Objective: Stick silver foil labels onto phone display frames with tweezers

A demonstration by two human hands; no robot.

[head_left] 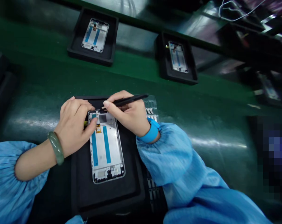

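A phone mid-frame (113,140) with blue adhesive strips lies face down in a black foam tray (131,183). My left hand (74,121), wearing a green bangle, grips its upper left edge, the thumb over the inside and the fingers curled at the top. An orange flex cable (98,129) shows beside that thumb. My right hand (131,115) is closed around slim black tweezers (133,98), their tip end at the phone's top edge. Fingers partly hide that contact. A blue wrist strap (150,132) circles my right wrist.
Beyond my hands, two black trays (73,51) (178,77) each hold another phone frame. A clear sheet of small metal parts (151,110) sticks out right of my tray. Dark trays (1,77) stand at the left edge. The green bench surface (43,90) runs between them.
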